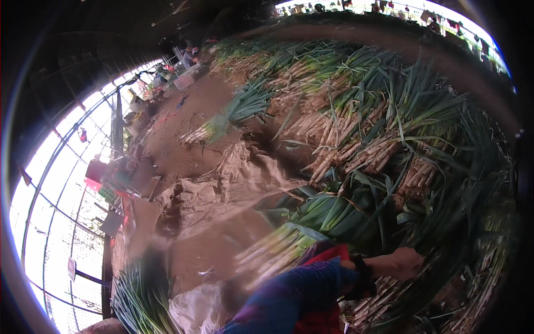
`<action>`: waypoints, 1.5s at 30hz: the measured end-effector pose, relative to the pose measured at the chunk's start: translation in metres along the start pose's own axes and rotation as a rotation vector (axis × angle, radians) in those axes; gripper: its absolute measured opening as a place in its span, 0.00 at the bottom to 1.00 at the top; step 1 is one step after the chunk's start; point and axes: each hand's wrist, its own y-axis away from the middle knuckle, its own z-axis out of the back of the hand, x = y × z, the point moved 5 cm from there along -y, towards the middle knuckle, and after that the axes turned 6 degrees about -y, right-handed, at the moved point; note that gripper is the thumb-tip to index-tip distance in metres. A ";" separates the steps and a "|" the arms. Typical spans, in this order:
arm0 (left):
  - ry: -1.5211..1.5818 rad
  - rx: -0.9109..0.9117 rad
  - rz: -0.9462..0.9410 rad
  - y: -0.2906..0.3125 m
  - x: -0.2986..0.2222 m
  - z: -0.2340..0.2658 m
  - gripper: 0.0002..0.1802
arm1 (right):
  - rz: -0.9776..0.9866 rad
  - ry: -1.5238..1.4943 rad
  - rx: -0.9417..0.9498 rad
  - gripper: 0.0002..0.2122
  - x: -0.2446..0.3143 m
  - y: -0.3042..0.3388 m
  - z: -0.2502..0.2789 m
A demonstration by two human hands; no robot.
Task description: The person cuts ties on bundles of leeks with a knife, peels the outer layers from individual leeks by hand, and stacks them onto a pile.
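My left arm, in a blue patterned sleeve (289,295), reaches across to the right. A black band (364,278) is round the wrist. My left hand (405,263) is closed beside dark green leek leaves (445,239); whatever it grips is hidden. Under and beyond the forearm lies a bundle of leeks (283,245), pale stems to the left and green tops to the right. More leek stems (378,309) show below the hand. Red cloth (320,320) is visible under the arm. My right hand does not show.
A large heap of leeks (356,128) spreads across the far and right side. One separate bunch (233,114) lies on brown ground, with crumpled brown sheeting (233,172) nearer. Leek leaves (142,295) and a whitish plastic sheet (197,309) are at lower left. A person (190,57) is far off.
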 end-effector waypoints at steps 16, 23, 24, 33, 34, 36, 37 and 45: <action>0.456 -0.031 -0.263 0.021 -0.053 -0.026 0.35 | 0.139 -0.103 -0.050 0.18 0.099 0.021 -0.005; 0.737 -0.266 0.097 0.014 -0.036 0.016 0.37 | 0.234 -0.211 0.009 0.17 0.154 0.005 -0.050; 0.740 -0.263 0.194 0.014 -0.033 0.020 0.38 | 0.237 -0.220 0.010 0.17 0.159 0.004 -0.056; 1.075 -0.489 0.085 -0.007 0.001 0.006 0.33 | 0.250 -0.259 0.015 0.17 0.188 0.002 -0.077; 1.075 -0.492 0.085 -0.005 0.002 0.009 0.33 | 0.196 -0.392 0.107 0.16 0.195 0.002 -0.076; 0.927 -0.449 0.152 -0.002 0.002 0.013 0.32 | 0.144 -0.524 0.195 0.16 0.193 -0.003 -0.070; 0.929 -0.453 0.151 0.005 -0.003 0.023 0.32 | 0.421 -0.255 0.301 0.15 0.196 -0.009 -0.063; 0.347 -0.619 0.246 0.021 -0.014 0.025 0.35 | -0.065 -0.309 0.448 0.17 0.178 -0.028 -0.069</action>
